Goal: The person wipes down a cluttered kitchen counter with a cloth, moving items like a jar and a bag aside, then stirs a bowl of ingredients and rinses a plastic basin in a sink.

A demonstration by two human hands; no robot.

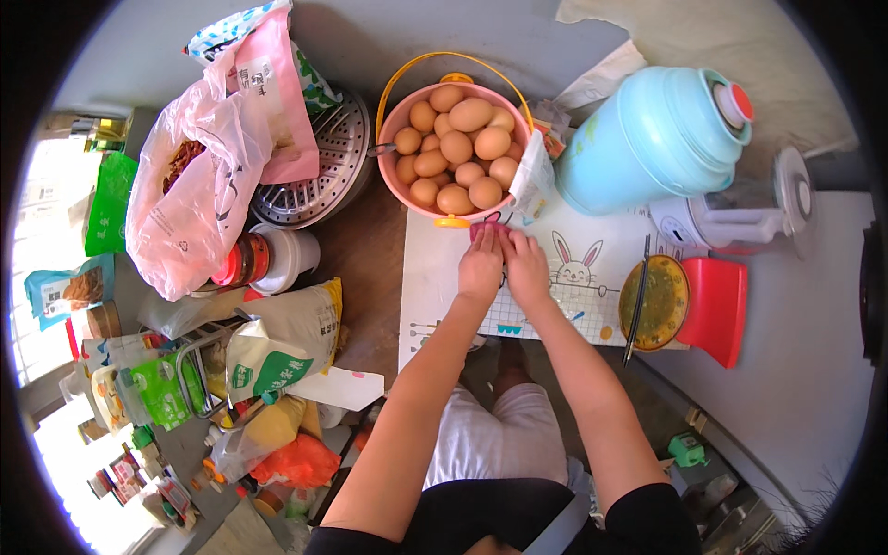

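My left hand (481, 267) and my right hand (524, 267) meet at the near side of a pink bucket (390, 182) filled with brown eggs (456, 147). The fingers of both hands press on a small dark-pink object (485, 229), perhaps a cloth or sponge, mostly covered by them. A yellow handle (449, 54) stands up behind the bucket, and a white plastic packet (533, 173) leans on its right rim. Beneath the hands lies a white mat (433, 277) printed with rabbits and a grid.
Right of the hands are a bowl of greenish liquid (653, 302) with black chopsticks (637, 298), a red plastic piece (718, 305), a light-blue thermos (645, 139) and a clear-jug appliance (735, 215). At left are a steamer rack (333, 159), a pink plastic bag (201, 201) and jars (281, 260).
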